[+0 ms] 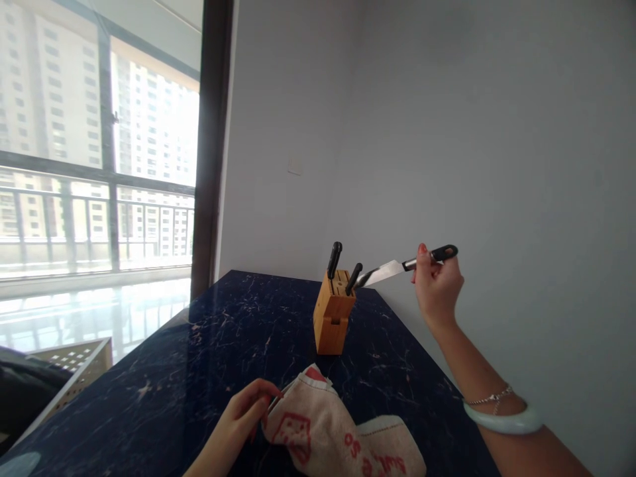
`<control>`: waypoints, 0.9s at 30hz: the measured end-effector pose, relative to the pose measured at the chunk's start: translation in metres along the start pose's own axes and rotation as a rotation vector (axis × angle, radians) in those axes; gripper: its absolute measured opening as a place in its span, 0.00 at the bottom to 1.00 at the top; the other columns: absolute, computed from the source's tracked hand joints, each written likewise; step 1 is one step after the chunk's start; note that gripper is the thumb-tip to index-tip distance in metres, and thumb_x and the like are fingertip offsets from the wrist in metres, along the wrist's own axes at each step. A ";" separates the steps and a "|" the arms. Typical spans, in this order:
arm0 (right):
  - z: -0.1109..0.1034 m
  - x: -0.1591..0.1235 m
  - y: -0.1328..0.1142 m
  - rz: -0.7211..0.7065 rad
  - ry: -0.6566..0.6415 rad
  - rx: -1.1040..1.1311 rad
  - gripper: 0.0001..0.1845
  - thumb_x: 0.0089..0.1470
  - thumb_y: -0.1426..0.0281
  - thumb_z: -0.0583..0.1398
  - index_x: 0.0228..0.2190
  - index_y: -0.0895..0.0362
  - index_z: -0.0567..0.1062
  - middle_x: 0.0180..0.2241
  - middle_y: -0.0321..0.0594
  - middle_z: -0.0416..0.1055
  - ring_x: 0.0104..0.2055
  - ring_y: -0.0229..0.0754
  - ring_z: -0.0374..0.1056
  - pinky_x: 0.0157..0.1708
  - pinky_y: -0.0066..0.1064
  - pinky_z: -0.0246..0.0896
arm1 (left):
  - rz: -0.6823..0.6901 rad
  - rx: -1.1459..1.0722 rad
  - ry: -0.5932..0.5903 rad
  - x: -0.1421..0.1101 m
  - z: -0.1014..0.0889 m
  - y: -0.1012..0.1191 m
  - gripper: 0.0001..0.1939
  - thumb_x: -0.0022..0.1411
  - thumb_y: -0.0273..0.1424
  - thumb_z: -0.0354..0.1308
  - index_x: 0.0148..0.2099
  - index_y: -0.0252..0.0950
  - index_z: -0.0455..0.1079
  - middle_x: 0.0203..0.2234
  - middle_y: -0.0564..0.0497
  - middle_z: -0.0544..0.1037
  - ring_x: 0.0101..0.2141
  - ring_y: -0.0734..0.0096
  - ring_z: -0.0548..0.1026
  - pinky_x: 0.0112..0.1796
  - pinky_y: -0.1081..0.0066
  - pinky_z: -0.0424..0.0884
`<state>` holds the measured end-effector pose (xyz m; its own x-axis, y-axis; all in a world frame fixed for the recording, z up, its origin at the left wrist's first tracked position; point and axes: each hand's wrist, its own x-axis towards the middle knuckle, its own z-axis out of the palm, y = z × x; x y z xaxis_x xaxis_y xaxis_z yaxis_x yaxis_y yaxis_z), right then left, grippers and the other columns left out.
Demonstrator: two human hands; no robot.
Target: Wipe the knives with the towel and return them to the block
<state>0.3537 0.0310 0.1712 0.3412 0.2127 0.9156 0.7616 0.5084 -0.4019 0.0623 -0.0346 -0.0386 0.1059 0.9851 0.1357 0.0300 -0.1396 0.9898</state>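
Note:
My right hand [437, 285] is raised at the right, its fingers closed round the handle of a kitchen knife [387, 270]. The handle is black and steel. The blade points left and slopes down, its tip partly hidden near the wooden knife block [332, 324]. Two black-handled knives, one at the back [334, 260] and one at the front right [354, 278], stand in the block. Low in the view, my left hand [246, 411] is closed on something thin and greyish beside a beige towel [318, 424] with red print. The towel partly hides that thin thing.
The dark blue marble-patterned table [233, 331] narrows away towards the grey wall [477, 146]. A perforated beige box [74, 371] with something black stands at the lower left. Beyond the dark frame at the left are windows and a railing.

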 end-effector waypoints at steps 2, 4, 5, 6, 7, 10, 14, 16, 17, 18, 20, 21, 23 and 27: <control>-0.001 0.000 0.000 0.010 -0.002 0.013 0.15 0.53 0.56 0.53 0.26 0.56 0.63 0.13 0.30 0.61 0.14 0.36 0.60 0.20 0.28 0.54 | -0.003 -0.009 0.000 0.000 0.000 -0.001 0.18 0.48 0.44 0.56 0.33 0.34 0.73 0.15 0.56 0.68 0.16 0.78 0.60 0.17 0.78 0.53; -0.002 -0.002 0.001 0.017 -0.020 0.023 0.15 0.53 0.56 0.53 0.26 0.56 0.63 0.12 0.29 0.61 0.14 0.35 0.60 0.20 0.27 0.54 | -0.013 -0.015 0.005 0.002 0.000 -0.003 0.18 0.48 0.44 0.57 0.33 0.34 0.73 0.14 0.56 0.68 0.16 0.78 0.60 0.17 0.78 0.53; -0.001 -0.002 0.001 0.017 -0.039 0.024 0.16 0.53 0.56 0.53 0.26 0.56 0.63 0.13 0.29 0.61 0.14 0.35 0.60 0.20 0.27 0.54 | -0.018 -0.015 0.010 0.003 0.000 -0.005 0.18 0.48 0.44 0.56 0.33 0.34 0.73 0.14 0.56 0.68 0.16 0.78 0.60 0.17 0.78 0.54; 0.000 -0.003 0.000 0.014 -0.063 0.025 0.16 0.53 0.56 0.53 0.25 0.55 0.63 0.13 0.29 0.61 0.14 0.35 0.60 0.20 0.26 0.54 | -0.020 -0.015 0.014 0.005 -0.001 -0.006 0.18 0.48 0.44 0.56 0.33 0.34 0.73 0.14 0.56 0.67 0.16 0.77 0.61 0.18 0.78 0.55; 0.001 -0.004 -0.001 0.010 -0.088 0.026 0.16 0.53 0.56 0.53 0.25 0.55 0.63 0.13 0.29 0.62 0.15 0.34 0.61 0.20 0.26 0.54 | -0.019 -0.014 0.019 0.006 -0.002 -0.008 0.17 0.48 0.43 0.56 0.33 0.34 0.73 0.14 0.56 0.67 0.16 0.77 0.61 0.18 0.78 0.56; 0.013 -0.002 -0.005 0.002 -0.155 0.053 0.16 0.52 0.55 0.53 0.26 0.55 0.63 0.16 0.30 0.64 0.16 0.34 0.61 0.21 0.25 0.54 | -0.010 -0.014 0.031 0.011 -0.007 -0.016 0.17 0.48 0.42 0.56 0.33 0.34 0.73 0.14 0.56 0.68 0.18 0.76 0.63 0.20 0.77 0.57; 0.042 0.004 -0.005 0.049 -0.255 0.089 0.18 0.50 0.51 0.53 0.30 0.54 0.63 0.21 0.31 0.67 0.19 0.34 0.62 0.21 0.25 0.53 | -0.035 -0.062 0.027 0.017 -0.012 -0.026 0.18 0.49 0.42 0.55 0.34 0.33 0.73 0.14 0.56 0.68 0.17 0.78 0.62 0.20 0.77 0.55; 0.058 0.004 -0.002 0.118 -0.349 0.071 0.20 0.48 0.49 0.53 0.28 0.53 0.64 0.20 0.31 0.67 0.18 0.35 0.61 0.21 0.25 0.52 | -0.052 -0.094 0.020 0.018 -0.013 -0.030 0.18 0.48 0.42 0.55 0.34 0.33 0.72 0.14 0.56 0.67 0.16 0.79 0.61 0.20 0.78 0.54; 0.065 0.003 0.001 0.162 -0.405 0.068 0.21 0.47 0.48 0.53 0.27 0.53 0.65 0.18 0.31 0.66 0.18 0.35 0.61 0.21 0.25 0.51 | -0.056 -0.106 0.018 0.018 -0.013 -0.031 0.18 0.48 0.42 0.56 0.34 0.33 0.72 0.14 0.56 0.67 0.16 0.79 0.61 0.20 0.78 0.53; 0.071 0.001 0.003 0.204 -0.457 0.073 0.22 0.46 0.47 0.53 0.26 0.54 0.65 0.16 0.30 0.64 0.18 0.36 0.60 0.21 0.26 0.51 | -0.056 -0.117 0.015 0.019 -0.013 -0.032 0.18 0.48 0.42 0.56 0.34 0.33 0.72 0.14 0.56 0.67 0.16 0.79 0.60 0.20 0.78 0.53; 0.081 -0.004 0.008 0.265 -0.528 0.106 0.23 0.46 0.46 0.53 0.24 0.54 0.66 0.13 0.30 0.61 0.17 0.36 0.59 0.21 0.26 0.51 | -0.053 -0.135 0.009 0.018 -0.013 -0.031 0.18 0.48 0.42 0.56 0.34 0.32 0.72 0.14 0.56 0.67 0.16 0.79 0.60 0.20 0.78 0.53; 0.084 -0.008 0.010 0.283 -0.547 0.127 0.24 0.46 0.46 0.52 0.24 0.55 0.66 0.12 0.29 0.60 0.16 0.36 0.59 0.20 0.27 0.52 | -0.054 -0.139 0.004 0.018 -0.012 -0.030 0.18 0.47 0.42 0.56 0.34 0.32 0.72 0.14 0.56 0.67 0.16 0.79 0.60 0.20 0.78 0.54; 0.085 -0.014 0.012 0.301 -0.567 0.167 0.23 0.48 0.47 0.51 0.25 0.55 0.66 0.12 0.29 0.59 0.15 0.35 0.57 0.19 0.26 0.52 | -0.056 -0.137 0.004 0.017 -0.012 -0.027 0.18 0.47 0.42 0.56 0.34 0.33 0.72 0.14 0.56 0.67 0.16 0.78 0.60 0.20 0.77 0.54; 0.070 -0.035 0.013 0.350 -0.534 0.239 0.23 0.51 0.48 0.48 0.38 0.54 0.63 0.16 0.27 0.59 0.13 0.33 0.55 0.15 0.25 0.51 | -0.048 -0.126 0.010 0.013 -0.011 -0.017 0.17 0.47 0.41 0.56 0.34 0.33 0.72 0.14 0.55 0.68 0.16 0.77 0.61 0.20 0.77 0.56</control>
<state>0.3131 0.0883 0.1352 0.1798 0.7498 0.6367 0.4922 0.4919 -0.7182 0.0527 -0.0179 -0.0530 0.0979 0.9913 0.0876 -0.0906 -0.0787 0.9928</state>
